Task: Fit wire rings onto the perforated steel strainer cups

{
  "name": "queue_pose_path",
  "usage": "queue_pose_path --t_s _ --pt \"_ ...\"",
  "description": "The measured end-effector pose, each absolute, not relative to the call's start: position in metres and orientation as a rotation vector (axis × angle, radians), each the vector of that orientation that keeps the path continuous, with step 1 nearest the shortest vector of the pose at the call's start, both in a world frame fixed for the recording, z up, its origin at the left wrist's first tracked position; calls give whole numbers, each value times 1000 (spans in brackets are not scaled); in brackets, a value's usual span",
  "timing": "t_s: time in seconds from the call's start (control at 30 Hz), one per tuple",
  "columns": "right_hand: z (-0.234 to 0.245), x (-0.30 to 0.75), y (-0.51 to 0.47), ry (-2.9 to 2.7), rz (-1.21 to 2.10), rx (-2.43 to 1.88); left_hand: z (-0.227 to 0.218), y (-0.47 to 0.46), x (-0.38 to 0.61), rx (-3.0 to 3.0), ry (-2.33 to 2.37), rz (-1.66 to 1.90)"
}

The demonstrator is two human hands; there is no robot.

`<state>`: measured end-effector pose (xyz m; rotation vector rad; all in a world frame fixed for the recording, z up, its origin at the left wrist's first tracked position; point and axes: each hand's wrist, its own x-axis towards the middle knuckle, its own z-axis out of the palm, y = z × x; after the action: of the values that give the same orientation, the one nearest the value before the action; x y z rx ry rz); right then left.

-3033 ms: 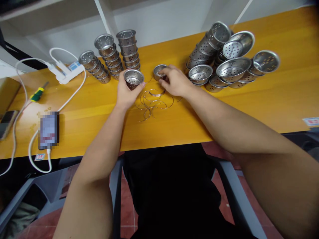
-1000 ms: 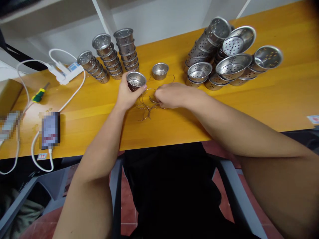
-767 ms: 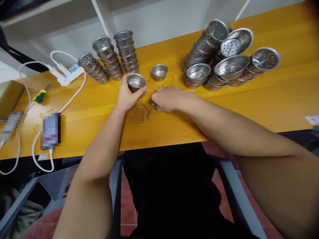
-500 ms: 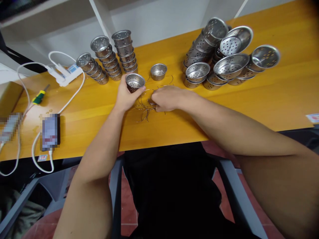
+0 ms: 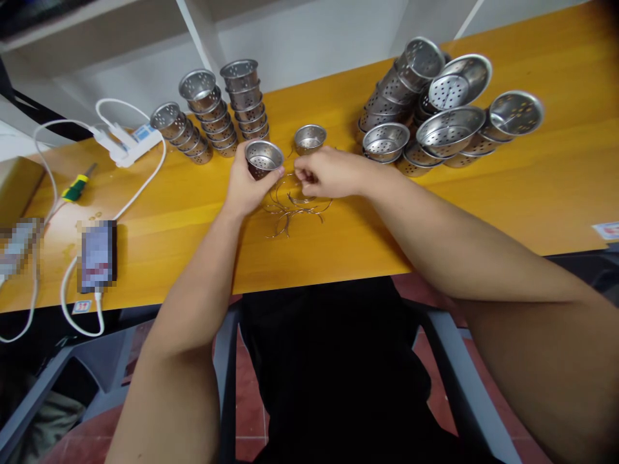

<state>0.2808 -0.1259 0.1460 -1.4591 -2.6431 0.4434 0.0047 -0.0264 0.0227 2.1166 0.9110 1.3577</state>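
Note:
My left hand (image 5: 245,182) is wrapped round a perforated metal cup (image 5: 264,158), its open top facing up. To the right, my right hand (image 5: 322,173) is closed, fingertips pinched together above the table; what they hold, if anything, is too small to make out. Thin curved wires (image 5: 294,212) lie in a loose pile on the table below and between both hands. Just behind my right hand stands another small metal cup (image 5: 310,136), partly covered by the hand.
Stacks of perforated cups (image 5: 249,106) stand at the back left. More stacked cups and wider metal bowls (image 5: 449,132) lean at the right. A power strip (image 5: 138,148), a screwdriver (image 5: 76,188) and a phone (image 5: 98,256) with white cables lie on the left.
My right hand has lifted a little up and away from the wire pile, uncovering more of the wires. My left hand still holds the cup in nearly the same place.

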Motion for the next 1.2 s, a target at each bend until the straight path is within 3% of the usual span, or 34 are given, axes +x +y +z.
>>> queue_pose_path --t_s 0.33,1.2 --pt "151 276 -127 -2630 271 -1519 31 -33 13 2059 923 1359" --pt "160 281 -131 -2244 240 -1758 31 -25 10 2047 889 1397"
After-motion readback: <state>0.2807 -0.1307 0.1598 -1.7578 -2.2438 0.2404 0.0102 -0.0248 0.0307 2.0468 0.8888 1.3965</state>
